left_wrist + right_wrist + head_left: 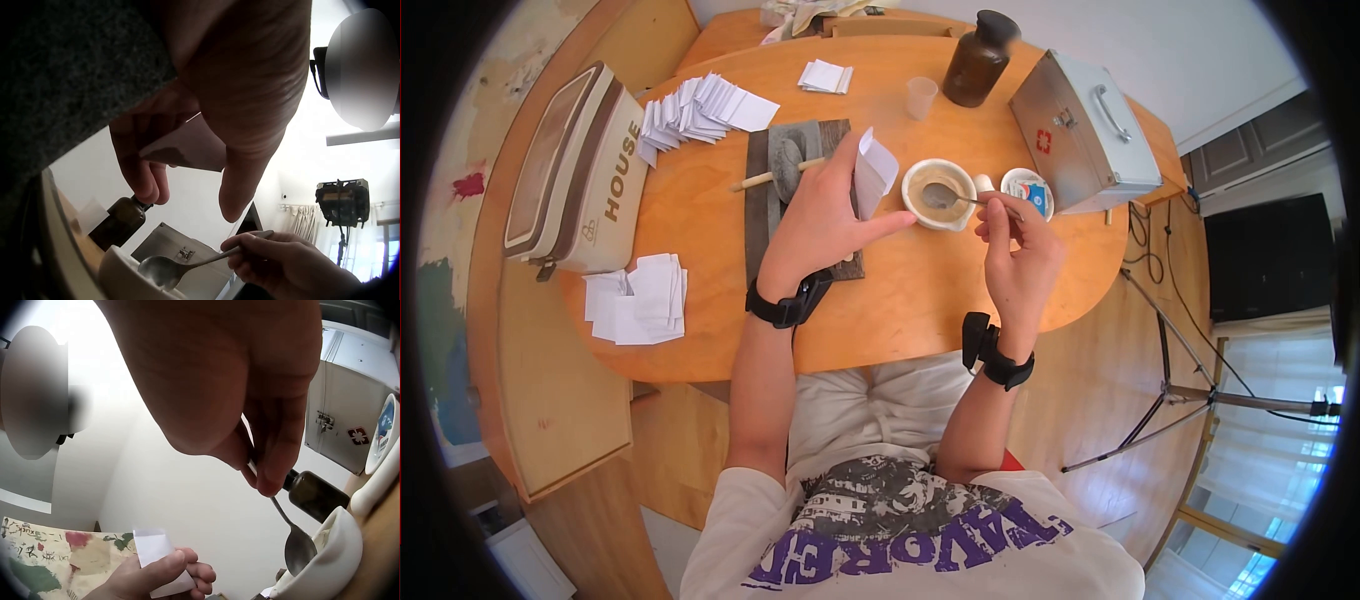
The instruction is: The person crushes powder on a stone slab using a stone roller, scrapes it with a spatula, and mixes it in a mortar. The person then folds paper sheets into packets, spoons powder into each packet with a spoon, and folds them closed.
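My left hand (820, 222) holds a folded white paper packet (877, 172) upright by its fingers, the thumb stretched toward the mortar. In the right wrist view the packet (156, 549) shows pale against that hand. A white mortar (909, 188) with brownish powder inside stands just right of the left hand. My right hand (1022, 262) pinches the handle of a metal spoon (941, 196), whose bowl is over the mortar's mouth. From the left wrist, the spoon (164, 272) overlaps the mortar's rim. A white pestle (374, 495) lies beside the mortar.
Behind the left hand sits a grey stone grinder (788, 160) with a wooden handle. White paper packets (700, 108) and paper squares (645, 300) lie left. A plastic cup (920, 98), brown bottle (978, 70), metal case (1090, 135) and small dish (1050, 205) stand around the mortar.
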